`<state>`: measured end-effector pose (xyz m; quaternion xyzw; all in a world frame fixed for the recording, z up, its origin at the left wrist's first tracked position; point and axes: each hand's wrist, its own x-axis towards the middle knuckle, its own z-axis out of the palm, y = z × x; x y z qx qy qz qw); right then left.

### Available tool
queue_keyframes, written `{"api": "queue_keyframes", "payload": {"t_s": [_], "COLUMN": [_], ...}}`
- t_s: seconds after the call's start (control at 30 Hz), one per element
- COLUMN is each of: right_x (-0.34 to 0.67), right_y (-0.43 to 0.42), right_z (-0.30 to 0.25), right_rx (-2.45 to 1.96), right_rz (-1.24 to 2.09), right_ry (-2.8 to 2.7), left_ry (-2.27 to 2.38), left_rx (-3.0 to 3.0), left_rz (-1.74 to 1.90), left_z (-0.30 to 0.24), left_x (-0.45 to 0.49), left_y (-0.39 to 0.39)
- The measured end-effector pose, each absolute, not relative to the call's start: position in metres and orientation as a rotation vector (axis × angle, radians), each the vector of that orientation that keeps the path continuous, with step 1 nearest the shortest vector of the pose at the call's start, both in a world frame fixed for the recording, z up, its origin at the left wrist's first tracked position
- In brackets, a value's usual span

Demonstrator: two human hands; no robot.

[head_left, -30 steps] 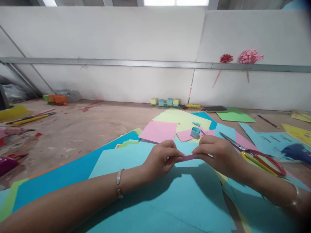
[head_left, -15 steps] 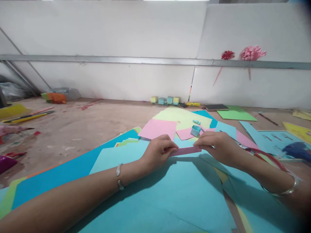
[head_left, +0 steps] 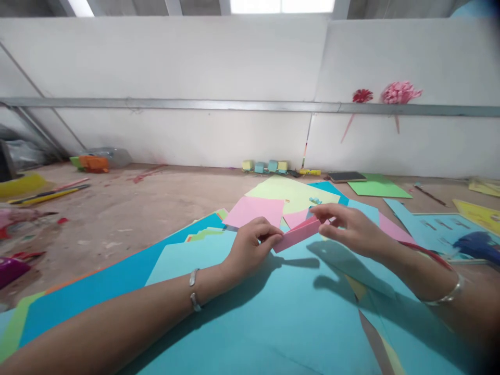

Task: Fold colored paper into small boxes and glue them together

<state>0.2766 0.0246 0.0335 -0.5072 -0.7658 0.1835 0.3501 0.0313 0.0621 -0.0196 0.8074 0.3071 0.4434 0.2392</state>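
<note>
My left hand (head_left: 253,240) pinches the left end of a folded pink paper strip (head_left: 299,237) between thumb and fingers. The strip slants up to the right, and its fold stands slightly apart. At the strip's far end, my right hand (head_left: 347,226) has its thumb and fingers apart; whether a fingertip still touches the paper is hard to see. Under both hands lies a large light blue paper sheet (head_left: 250,307). Just behind, a pink paper sheet (head_left: 255,211) rests on a pale yellow sheet (head_left: 292,188).
Small yellow and blue paper blocks (head_left: 272,166) line the wall, near a dark phone-like slab (head_left: 347,177). Red-handled scissors (head_left: 427,253) are partly hidden behind my right wrist. A blue glue gun (head_left: 478,245) lies at the right, pencils (head_left: 49,197) at the left.
My right hand has come off the strip's right end, its fingers spreading apart. The strip now tilts upward to the right with its fold partly parted. The camera view has tipped up slightly.
</note>
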Motion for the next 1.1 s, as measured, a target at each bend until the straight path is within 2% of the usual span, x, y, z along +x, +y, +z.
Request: {"api": "queue_keyframes", "payload": {"t_s": [0.07, 0.13, 0.27, 0.4, 0.63, 1.1], "right_x": [0.268, 0.259, 0.248, 0.242, 0.236, 0.233], "right_y": [0.021, 0.017, 0.009, -0.002, -0.011, -0.015], "right_z": [0.029, 0.022, 0.013, 0.013, 0.015, 0.013], "right_rx": [-1.293, -1.31, -1.301, -1.209, -1.067, -0.895], "right_rz": [0.764, 0.832, 0.612, 0.441, 0.565, 0.227], "right_ry": [-1.906, -1.829, -1.821, -1.923, -1.882, -2.047], "left_ry": [0.818, 0.785, 0.688, 0.565, 0.489, 0.437], "left_rx": [2.182, 2.167, 2.213, 2.259, 2.238, 2.2], "left_rz": [1.233, 1.197, 1.113, 1.196, 1.356, 1.354], "left_z": [-0.019, -0.018, -0.013, -0.01, -0.01, 0.001], "left_x": [0.032, 0.033, 0.036, 0.038, 0.037, 0.037], "left_y": [0.061, 0.058, 0.051, 0.042, 0.037, 0.022]}}
